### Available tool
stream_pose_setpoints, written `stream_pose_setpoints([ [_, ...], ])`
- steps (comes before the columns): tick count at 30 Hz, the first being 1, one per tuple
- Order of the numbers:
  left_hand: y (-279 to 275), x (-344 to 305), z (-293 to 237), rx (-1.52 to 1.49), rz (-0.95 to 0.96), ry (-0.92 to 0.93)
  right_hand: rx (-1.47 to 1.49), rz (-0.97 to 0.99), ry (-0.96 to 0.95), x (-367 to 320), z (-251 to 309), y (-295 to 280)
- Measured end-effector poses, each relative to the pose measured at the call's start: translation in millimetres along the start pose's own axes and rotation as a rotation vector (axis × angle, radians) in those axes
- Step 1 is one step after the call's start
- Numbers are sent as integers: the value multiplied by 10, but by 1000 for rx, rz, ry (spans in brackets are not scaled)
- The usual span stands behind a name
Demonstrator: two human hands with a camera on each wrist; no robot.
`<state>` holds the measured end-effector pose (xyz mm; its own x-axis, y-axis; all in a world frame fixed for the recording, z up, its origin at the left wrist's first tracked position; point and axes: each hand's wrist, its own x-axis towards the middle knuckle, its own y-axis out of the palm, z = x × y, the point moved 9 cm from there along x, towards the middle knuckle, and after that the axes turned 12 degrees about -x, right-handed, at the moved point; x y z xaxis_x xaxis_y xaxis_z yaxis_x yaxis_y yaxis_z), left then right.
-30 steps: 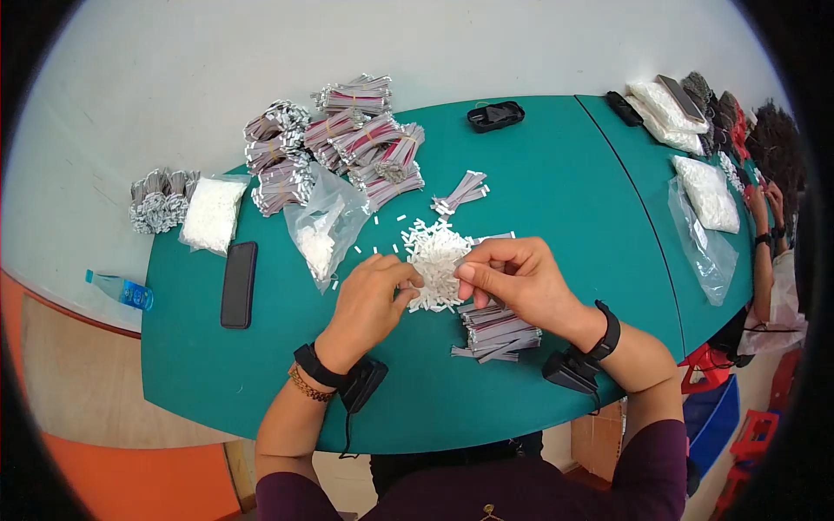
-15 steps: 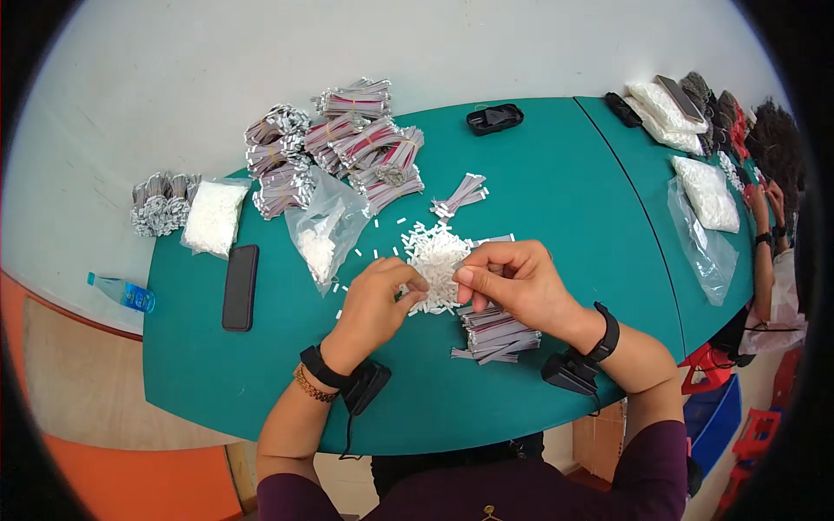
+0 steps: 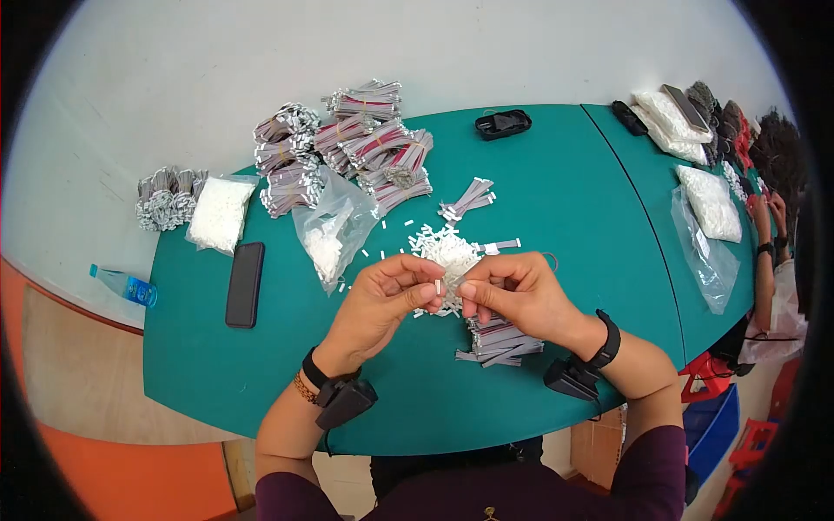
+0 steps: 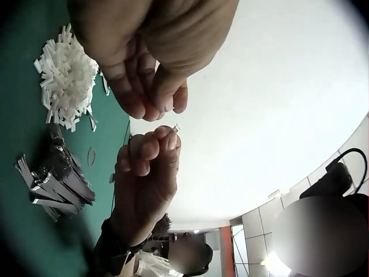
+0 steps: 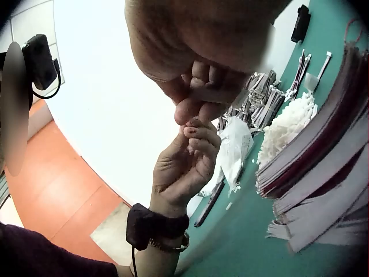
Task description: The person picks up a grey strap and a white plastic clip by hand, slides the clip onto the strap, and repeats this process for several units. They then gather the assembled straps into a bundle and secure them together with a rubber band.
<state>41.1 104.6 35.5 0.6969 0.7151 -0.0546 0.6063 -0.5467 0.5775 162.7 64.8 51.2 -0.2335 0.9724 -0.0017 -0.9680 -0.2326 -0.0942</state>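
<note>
My left hand (image 3: 382, 300) pinches a small white plastic piece (image 3: 438, 286) between thumb and fingertips. Facing it at close range, my right hand (image 3: 521, 295) has thumb and forefinger pressed together. In the left wrist view a tiny white-tipped piece (image 4: 176, 128) sticks out from the right fingertips; the rest of it is hidden in the grip. Behind and under both hands spreads a heap of white plastic pieces (image 3: 447, 247). A stack of grey flat ribbon cables (image 3: 499, 339) lies beneath the right hand, with white ends.
Banded bundles of ribbon cables (image 3: 373, 143) are piled at the back left. Nearby are an open plastic bag (image 3: 343, 221), a full bag of white pieces (image 3: 221, 213) and a phone (image 3: 245, 285). A black case (image 3: 503, 124) sits at the back; another person's hands (image 3: 766, 215) work at the far right.
My left hand has lifted from the edge of the white heap and turned, bringing a white piece up beside the right fingertips. The right hand has kept its pinch, barely moving.
</note>
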Motion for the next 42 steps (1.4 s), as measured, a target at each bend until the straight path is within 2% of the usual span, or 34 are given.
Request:
stream_pose_setpoints([
  [6, -4, -7, -2, -39, -7, 20, -16, -3, -7, 5, 1, -1],
  [9, -10, -12, 60, -113, -18, -53, -33, -5, 1, 2, 8, -6],
  [18, 18, -25, 83, -132, 12, -71, -18, 5, -3, 1, 1, 6],
  [30, 58, -35, 50, -65, -51, -10, 17, 74, 32, -20, -89, 114],
  [42, 55, -37, 67, -7, -30, -9, 5, 93, 39, -35, -66, 135],
])
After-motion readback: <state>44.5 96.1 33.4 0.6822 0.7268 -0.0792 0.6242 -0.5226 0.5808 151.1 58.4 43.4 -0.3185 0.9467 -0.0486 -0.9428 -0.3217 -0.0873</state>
